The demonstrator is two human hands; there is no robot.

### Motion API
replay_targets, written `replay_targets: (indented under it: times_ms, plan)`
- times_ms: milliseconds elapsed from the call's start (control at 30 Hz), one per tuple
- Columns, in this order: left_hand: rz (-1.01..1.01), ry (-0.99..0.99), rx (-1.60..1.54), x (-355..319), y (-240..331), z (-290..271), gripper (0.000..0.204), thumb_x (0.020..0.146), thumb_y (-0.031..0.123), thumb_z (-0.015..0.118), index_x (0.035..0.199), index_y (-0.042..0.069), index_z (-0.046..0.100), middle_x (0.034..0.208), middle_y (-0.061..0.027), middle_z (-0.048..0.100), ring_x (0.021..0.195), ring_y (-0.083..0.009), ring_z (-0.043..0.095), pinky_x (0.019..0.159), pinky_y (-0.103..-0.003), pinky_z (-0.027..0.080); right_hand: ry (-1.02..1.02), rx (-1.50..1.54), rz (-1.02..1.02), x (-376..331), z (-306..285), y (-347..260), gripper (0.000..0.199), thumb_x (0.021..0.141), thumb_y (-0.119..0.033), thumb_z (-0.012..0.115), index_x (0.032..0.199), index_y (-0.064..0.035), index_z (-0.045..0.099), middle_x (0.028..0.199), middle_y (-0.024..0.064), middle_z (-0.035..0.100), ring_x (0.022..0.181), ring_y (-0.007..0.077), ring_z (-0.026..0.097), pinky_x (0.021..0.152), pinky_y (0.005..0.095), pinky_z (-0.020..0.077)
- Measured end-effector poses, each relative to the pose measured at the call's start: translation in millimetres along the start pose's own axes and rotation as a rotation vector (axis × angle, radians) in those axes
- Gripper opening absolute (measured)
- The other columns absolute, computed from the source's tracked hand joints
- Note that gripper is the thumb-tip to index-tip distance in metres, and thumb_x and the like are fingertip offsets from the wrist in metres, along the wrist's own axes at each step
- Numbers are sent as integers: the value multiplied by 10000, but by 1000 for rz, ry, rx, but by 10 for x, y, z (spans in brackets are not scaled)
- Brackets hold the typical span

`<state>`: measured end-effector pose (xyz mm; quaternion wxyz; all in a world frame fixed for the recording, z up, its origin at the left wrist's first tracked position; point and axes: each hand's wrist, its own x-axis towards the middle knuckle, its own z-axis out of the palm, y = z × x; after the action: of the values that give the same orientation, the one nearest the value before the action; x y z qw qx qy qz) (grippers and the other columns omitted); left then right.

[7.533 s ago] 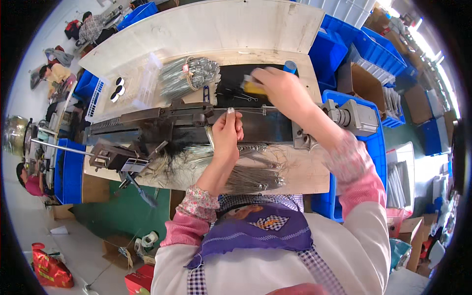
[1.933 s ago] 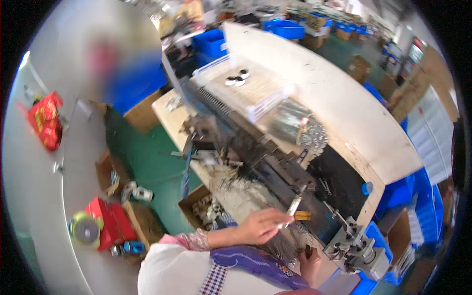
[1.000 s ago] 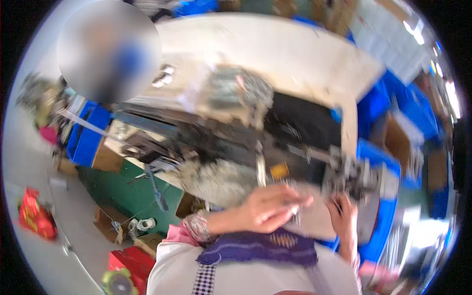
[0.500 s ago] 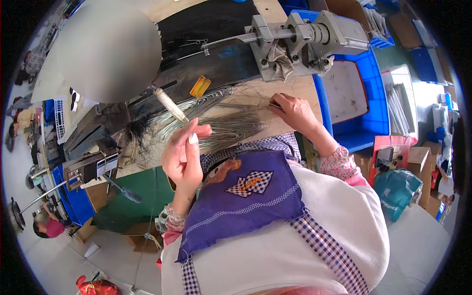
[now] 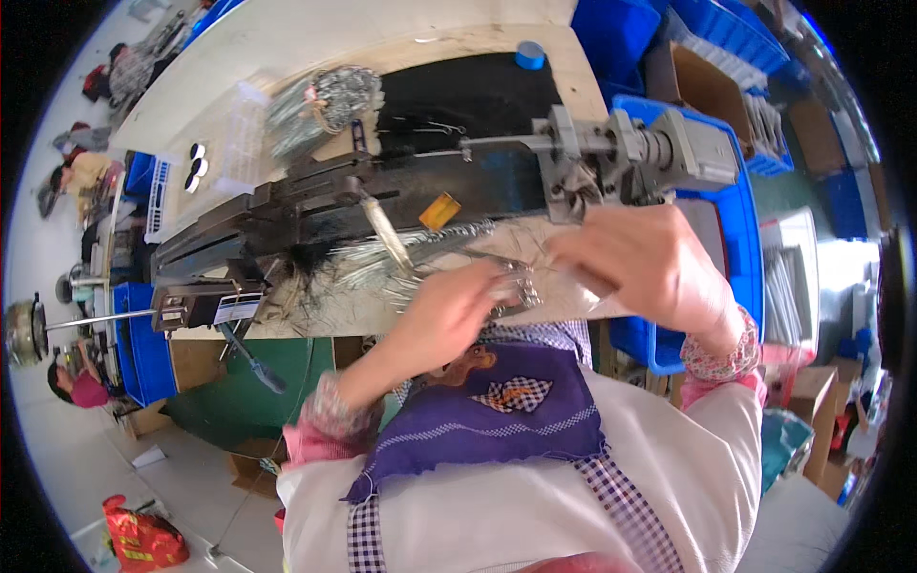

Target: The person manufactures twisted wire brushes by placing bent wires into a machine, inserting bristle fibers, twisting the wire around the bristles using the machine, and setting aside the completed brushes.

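Over the near edge of the workbench, my left hand (image 5: 447, 313) reaches across a pile of thin metal wires (image 5: 368, 265), its fingers smeared by motion. Wire ends (image 5: 522, 286) show just beyond its fingertips. My right hand (image 5: 659, 267) is to the right, in front of a motor-driven machine (image 5: 611, 158), its fingers also blurred and pointing toward the left hand. Whether either hand grips a wire is not visible. A lever with a pale wrapped grip (image 5: 387, 234) slants down toward the pile, close to my left hand. A small yellow block (image 5: 439, 211) sits behind the wires.
A dark metal rail (image 5: 287, 205) runs along the bench. Behind it lie a bundle of wire parts (image 5: 330, 105), a clear plastic tray (image 5: 234, 138) and a black mat (image 5: 468, 91) with a blue tape roll (image 5: 529, 55). Blue crates (image 5: 745, 220) stand at the right.
My left hand has come down from its raised place near the lever onto the wires. My right hand has lifted off the bench and shifted right. The view has tilted, showing more of the far bench.
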<state>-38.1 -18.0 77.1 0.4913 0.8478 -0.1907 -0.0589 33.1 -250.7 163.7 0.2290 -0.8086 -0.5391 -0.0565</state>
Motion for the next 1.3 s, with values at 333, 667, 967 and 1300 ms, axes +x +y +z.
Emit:
replay_targets:
  times_ms: [333, 667, 967, 1300]
  plan:
    - [-495, 565, -912, -142, -483, 39, 268, 1023, 290, 418, 905, 83, 541, 820, -10, 535, 696, -128, 512, 600, -292, 469, 54, -260, -13, 1008, 974, 755, 162, 785, -74, 599, 936, -33, 638, 849, 87, 567, 800, 259, 598, 694, 350, 523]
    - [-6, 592, -1848, -823, -489, -1042, 162, 987, 205, 472, 959, 113, 602, 672, 20, 444, 414, -45, 290, 361, -217, 326, 85, -106, 6, 1016, 1015, 570, 122, 742, -11, 611, 862, -30, 623, 781, 128, 553, 792, 305, 593, 668, 402, 504]
    - [25, 101, 65, 78, -540, -486, 280, 877, 252, 583, 791, 2, 677, 634, -193, 580, 580, -351, 582, 545, -421, 439, -336, -317, 175, 1832, 1144, 1126, 195, 780, -193, 681, 871, -22, 665, 847, 159, 612, 859, 348, 622, 734, 426, 507]
    - [-93, 53, 604, 911, -476, -709, 304, 846, 317, 584, 716, 60, 681, 692, -172, 645, 680, -362, 649, 627, -460, 521, -50, 284, 74, 1139, 693, 931, 186, 724, -134, 712, 810, 0, 614, 823, 134, 568, 811, 315, 585, 727, 384, 488]
